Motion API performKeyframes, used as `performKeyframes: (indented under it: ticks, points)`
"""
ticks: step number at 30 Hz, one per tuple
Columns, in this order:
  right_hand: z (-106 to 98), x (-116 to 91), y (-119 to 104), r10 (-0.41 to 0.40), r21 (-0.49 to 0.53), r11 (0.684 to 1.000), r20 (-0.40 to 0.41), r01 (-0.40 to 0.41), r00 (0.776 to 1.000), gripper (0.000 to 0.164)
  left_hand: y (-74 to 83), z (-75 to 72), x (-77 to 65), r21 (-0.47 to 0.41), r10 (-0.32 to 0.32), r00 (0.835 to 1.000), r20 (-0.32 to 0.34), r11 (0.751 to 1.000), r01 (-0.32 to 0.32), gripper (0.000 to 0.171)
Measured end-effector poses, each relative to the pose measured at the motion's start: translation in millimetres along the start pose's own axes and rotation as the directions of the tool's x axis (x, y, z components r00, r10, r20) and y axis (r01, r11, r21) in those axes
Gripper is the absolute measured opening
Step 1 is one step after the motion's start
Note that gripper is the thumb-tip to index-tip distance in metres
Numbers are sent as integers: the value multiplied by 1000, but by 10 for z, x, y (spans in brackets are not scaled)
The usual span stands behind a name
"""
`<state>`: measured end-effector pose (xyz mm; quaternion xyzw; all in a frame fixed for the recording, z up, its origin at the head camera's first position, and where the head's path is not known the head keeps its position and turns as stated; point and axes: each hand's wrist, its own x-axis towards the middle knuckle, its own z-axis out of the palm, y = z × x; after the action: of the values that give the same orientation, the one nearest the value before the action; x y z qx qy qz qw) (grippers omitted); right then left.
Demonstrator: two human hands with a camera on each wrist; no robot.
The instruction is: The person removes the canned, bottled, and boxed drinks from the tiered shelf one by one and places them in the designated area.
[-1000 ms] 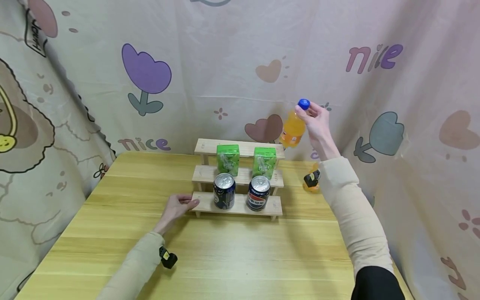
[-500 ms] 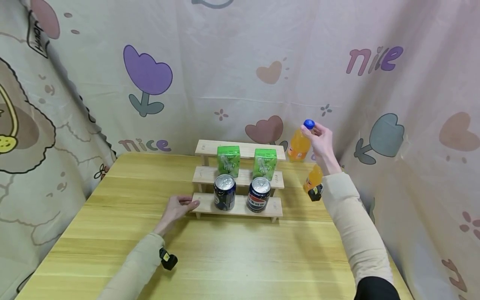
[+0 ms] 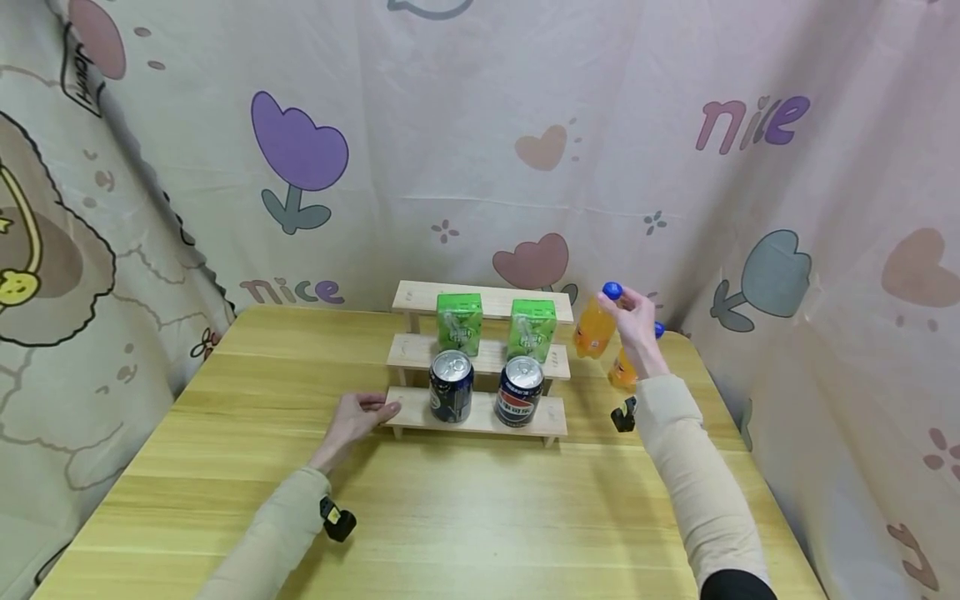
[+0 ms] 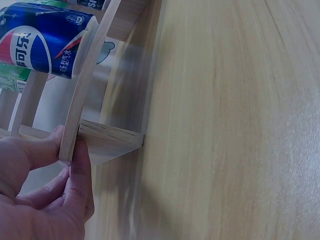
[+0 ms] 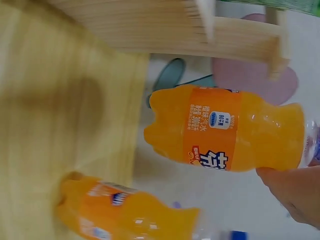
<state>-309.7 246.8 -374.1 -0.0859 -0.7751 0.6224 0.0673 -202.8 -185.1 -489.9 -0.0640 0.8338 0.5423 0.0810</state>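
My right hand (image 3: pixel 636 327) holds an orange soda bottle (image 3: pixel 595 327) with a blue cap by its neck, just right of a three-tier wooden shelf (image 3: pixel 405 402). In the right wrist view that bottle (image 5: pixel 215 127) hangs above the table. A second orange soda bottle (image 3: pixel 622 370) stands on the table, partly hidden behind the right hand and wrist. My left hand (image 3: pixel 358 421) pinches the left end of the bottom tier; in the left wrist view thumb and fingers of that hand (image 4: pixel 47 185) grip the board.
Two cola cans (image 3: pixel 451 386) stand on the bottom tier, and two green drink cartons (image 3: pixel 459 323) on the middle one. A patterned curtain (image 3: pixel 420 167) hangs behind the wooden table (image 3: pixel 450 517) and along its sides.
My right hand has lowered the held bottle from above the top tier's right end to beside the shelf, near the standing bottle. The left hand keeps its grip on the shelf.
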Motion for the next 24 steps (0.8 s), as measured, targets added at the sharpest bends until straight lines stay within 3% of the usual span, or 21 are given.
performKeyframes:
  ticks: [6, 18, 24]
  points:
    - [56, 11, 228, -2, -56, 998, -14, 1, 1000, 43, -1, 4, 0, -7, -9, 1000, -7, 1000, 9, 50]
    - [92, 8, 446, 39, -37, 999, -7, -39, 999, 42, -15, 14, 15, -28, -13, 1000, -20, 1000, 13, 48]
    - [107, -10, 502, 31, -75, 997, -4, -31, 1000, 43, -18, 21, 5, -32, -14, 1000, -19, 999, 13, 47]
